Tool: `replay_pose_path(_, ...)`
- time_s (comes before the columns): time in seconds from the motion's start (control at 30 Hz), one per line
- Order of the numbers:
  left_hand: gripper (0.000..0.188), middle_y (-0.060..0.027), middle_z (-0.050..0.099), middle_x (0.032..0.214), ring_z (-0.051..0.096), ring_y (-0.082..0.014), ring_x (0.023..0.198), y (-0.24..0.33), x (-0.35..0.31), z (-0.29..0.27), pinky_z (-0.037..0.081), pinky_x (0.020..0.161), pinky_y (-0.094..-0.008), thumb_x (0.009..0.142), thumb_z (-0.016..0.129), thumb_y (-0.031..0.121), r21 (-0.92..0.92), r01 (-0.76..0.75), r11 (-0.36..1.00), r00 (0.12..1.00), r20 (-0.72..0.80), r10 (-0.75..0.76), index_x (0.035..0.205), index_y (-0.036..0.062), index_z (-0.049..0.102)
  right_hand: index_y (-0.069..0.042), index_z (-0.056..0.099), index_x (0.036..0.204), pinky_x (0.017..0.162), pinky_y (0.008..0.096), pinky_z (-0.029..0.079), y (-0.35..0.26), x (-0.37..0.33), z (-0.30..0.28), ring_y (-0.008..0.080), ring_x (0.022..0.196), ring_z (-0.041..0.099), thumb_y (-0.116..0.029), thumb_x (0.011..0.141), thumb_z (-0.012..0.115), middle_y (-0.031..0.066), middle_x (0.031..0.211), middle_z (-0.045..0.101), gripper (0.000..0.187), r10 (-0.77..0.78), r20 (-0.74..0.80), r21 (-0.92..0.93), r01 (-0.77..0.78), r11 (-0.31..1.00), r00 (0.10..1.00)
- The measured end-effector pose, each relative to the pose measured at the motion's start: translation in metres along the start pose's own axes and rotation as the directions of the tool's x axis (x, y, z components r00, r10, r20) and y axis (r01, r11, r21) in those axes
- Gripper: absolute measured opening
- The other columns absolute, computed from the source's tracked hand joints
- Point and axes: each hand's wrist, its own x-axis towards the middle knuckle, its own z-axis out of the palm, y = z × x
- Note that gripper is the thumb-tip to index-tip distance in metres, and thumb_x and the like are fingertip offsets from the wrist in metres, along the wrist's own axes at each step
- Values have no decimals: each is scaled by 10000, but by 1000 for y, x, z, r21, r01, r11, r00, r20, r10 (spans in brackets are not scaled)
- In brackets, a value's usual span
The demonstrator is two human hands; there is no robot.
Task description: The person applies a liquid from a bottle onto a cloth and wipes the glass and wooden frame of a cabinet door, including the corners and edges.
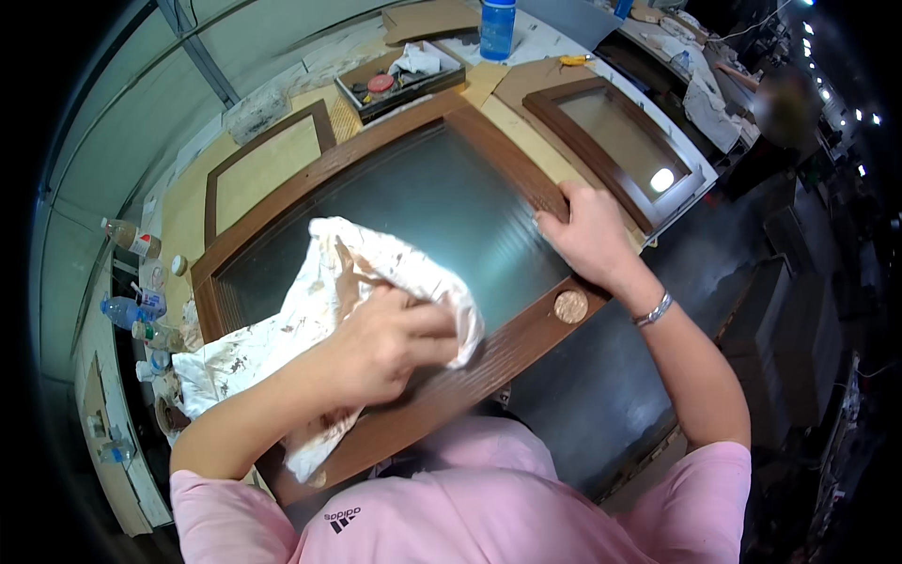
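A cabinet door with a brown wooden frame point(507, 350) and a dark glass panel point(427, 193) lies tilted across the bench in front of me. My left hand point(385, 343) is closed on a crumpled white cloth point(282, 343) with brown stains. That cloth covers the lower left of the glass and part of the near frame rail. At the right side my right hand point(594, 233) grips the frame's edge, thumb on the front and the other fingers partly hidden. A round cork-like disc point(570, 306) sits on the near right corner of the frame.
Beyond the door stands a dark tray point(399, 85) with a red lid and white cloth, near a blue bottle point(497, 30). Smaller frames lie at the left point(218, 193) and right point(601, 141). Several plastic bottles point(127, 310) crowd the left edge. Another person point(787, 105) is at far right.
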Motion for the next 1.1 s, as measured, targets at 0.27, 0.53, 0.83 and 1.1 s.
replay_pose_path(0.27, 373, -171, 582, 1305, 494, -388, 1251, -81, -6, -39, 370, 1074, -462, 915, 567, 78, 206, 367, 907, 915, -256, -311, 1285, 50, 598, 123, 617, 899, 761, 525, 532, -2, -2, 2, 495, 784, 648, -256, 806, 651, 351, 762, 627, 392, 11, 16, 23, -12, 1000, 1000)
replay_pose_path(0.53, 332, -189, 653, 1233, 584, -309, 1210, -74, -2, -31, 423, 1052, -376, 945, 613, 119, -257, 644, 720, 741, -20, -671, 1257, 9, 635, 118, 616, 784, 705, 530, 510, 0, -1, -3, 498, 735, 639, -354, 897, 618, 344, 693, 602, 485, 51, -18, 94, -49, 994, 999)
replay_pose_path(0.83, 552, -201, 483, 1470, 434, -363, 1373, -34, 88, 5, 334, 1147, -446, 922, 610, 285, -4, 57, 998, 995, 86, -56, 1400, 24, 520, 44, 556, 687, 612, 506, 433, 15, 1, 2, 473, 665, 573, -552, 1015, 442, 290, 655, 546, 690, 13, -103, 161, 4, 987, 995)
replay_pose_path(1.1, 456, -172, 560, 1370, 498, -348, 1292, -4, 88, 20, 354, 1098, -474, 922, 596, 197, -145, 17, 989, 999, 49, -10, 1349, 39, 560, 54, 540, 661, 600, 497, 433, 10, 1, 4, 469, 628, 567, -620, 999, 420, 289, 618, 527, 764, 7, -79, 194, 8, 981, 997)
